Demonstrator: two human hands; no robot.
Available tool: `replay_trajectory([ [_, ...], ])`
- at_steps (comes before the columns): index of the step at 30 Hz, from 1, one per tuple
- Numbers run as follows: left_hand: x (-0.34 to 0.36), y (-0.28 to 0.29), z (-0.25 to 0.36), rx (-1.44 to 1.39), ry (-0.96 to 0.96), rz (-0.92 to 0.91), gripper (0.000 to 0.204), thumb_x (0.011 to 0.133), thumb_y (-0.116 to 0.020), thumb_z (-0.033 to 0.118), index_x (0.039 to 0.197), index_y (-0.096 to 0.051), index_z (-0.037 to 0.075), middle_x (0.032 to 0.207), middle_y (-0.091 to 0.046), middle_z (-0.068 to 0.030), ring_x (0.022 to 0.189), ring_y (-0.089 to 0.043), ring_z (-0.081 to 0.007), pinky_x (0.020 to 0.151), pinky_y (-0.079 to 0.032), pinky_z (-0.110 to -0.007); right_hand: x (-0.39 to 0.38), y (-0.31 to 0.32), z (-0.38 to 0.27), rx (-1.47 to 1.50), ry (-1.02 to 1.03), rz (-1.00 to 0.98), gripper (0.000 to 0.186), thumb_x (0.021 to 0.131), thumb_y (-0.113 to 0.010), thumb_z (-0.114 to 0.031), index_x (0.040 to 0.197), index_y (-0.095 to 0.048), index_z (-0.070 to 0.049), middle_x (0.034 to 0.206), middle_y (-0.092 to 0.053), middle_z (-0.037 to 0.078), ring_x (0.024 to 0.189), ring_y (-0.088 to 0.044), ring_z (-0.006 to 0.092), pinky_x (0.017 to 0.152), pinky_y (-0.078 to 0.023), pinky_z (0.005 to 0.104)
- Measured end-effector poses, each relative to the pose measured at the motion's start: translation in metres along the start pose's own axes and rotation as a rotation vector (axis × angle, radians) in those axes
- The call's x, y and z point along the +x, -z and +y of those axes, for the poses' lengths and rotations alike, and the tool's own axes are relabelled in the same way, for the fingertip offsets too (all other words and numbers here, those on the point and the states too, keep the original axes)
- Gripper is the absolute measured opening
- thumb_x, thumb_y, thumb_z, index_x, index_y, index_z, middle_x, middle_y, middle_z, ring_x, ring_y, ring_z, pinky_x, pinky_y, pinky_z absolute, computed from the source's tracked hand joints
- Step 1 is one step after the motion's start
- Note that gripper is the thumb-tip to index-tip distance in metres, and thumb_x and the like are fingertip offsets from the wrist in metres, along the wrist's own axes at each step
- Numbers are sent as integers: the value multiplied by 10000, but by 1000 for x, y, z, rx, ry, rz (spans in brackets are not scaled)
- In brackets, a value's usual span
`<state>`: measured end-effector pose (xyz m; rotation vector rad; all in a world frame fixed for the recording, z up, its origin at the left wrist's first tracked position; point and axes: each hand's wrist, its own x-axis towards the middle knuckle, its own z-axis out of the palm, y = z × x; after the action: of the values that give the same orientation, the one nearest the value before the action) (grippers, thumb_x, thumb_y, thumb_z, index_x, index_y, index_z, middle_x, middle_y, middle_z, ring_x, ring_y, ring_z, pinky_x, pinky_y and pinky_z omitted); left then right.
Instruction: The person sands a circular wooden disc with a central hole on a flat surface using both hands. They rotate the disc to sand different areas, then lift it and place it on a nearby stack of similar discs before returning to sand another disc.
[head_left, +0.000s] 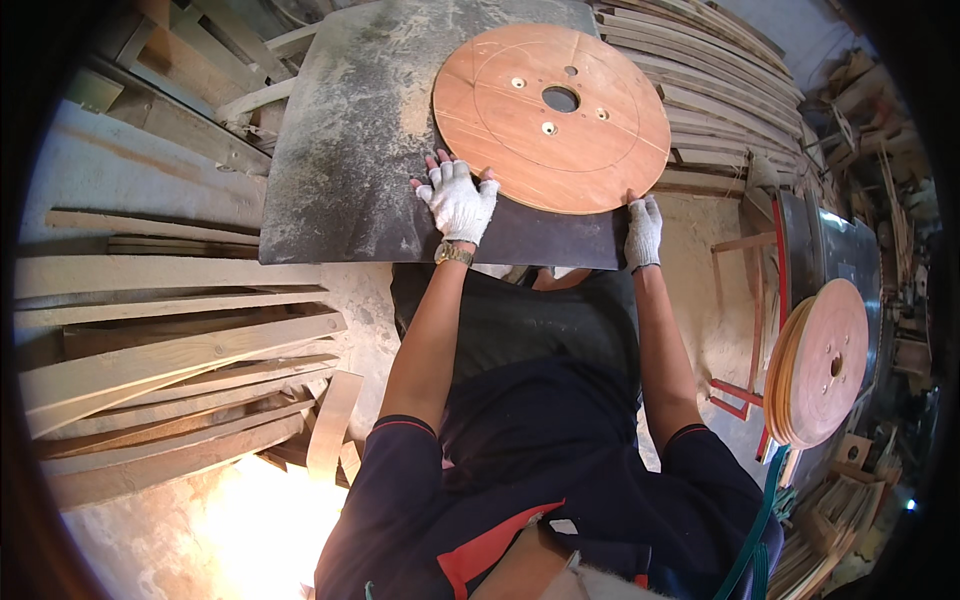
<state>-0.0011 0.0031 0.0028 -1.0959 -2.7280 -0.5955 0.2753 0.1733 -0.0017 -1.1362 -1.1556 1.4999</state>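
Wooden disc (553, 150), ring-marked; left hand (460, 208) spread, right hand (643, 232) at rim, grip unclear.

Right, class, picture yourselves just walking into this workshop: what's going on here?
A person in gloves with bare fingertips has both hands at the near edge of a round wooden disc, which lies on a dusty dark tabletop. The left hand is spread, its thumb by the rim; the right hand has its fingertips at the rim's right side. More discs are stacked off to the right.
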Motion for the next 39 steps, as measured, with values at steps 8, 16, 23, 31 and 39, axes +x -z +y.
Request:
replay_trajectory([
  [8, 3, 2, 0, -18, 15, -33, 646, 956, -571, 555, 1270, -689, 3, 1576, -528, -226, 1536, -369, -421, 1231, -136, -735, -1, 0, 0, 8, -12, -4, 140, 993, -726, -124, 953, -606, -64, 935, -609, -23, 852, -515, 82, 811, -450, 264],
  [16, 7, 0, -1, -33, 9, -7, 618, 943, -583, 540, 1242, -693, 10, 1577, -526, -230, 1537, -365, -423, 1227, -145, -736, 4, 4, 6, 67, -6, -13, 94, 985, -717, -96, 1005, -642, -42, 970, -645, -7, 870, -556, 91, 822, -468, 270],
  [23, 9, -3, -8, -18, 5, 18, 574, 944, -617, 530, 1219, -682, 30, 1560, -537, -244, 1498, -410, -443, 1209, -160, -749, -4, -6, -4, 23, -69, 15, 88, 986, -705, -115, 992, -648, -48, 923, -630, -14, 837, -546, 91, 783, -462, 276],
  [31, -4, -2, 0, 18, -71, 62, 691, 940, -590, 549, 1285, -674, -44, 1551, -532, -276, 1491, -408, -475, 1213, -178, -736, 2, 3, 4, -74, 5, 32, 175, 990, -689, -123, 875, -559, -100, 822, -488, -67, 762, -390, 61, 690, -352, 261],
  [39, -1, -4, -2, 25, -68, 31, 658, 969, -586, 542, 1288, -643, -30, 1574, -496, -286, 1509, -372, -475, 1202, -168, -761, 3, 4, 6, -73, 47, 9, 221, 1003, -678, -134, 829, -540, -146, 777, -438, -97, 718, -371, 44, 646, -332, 262],
])
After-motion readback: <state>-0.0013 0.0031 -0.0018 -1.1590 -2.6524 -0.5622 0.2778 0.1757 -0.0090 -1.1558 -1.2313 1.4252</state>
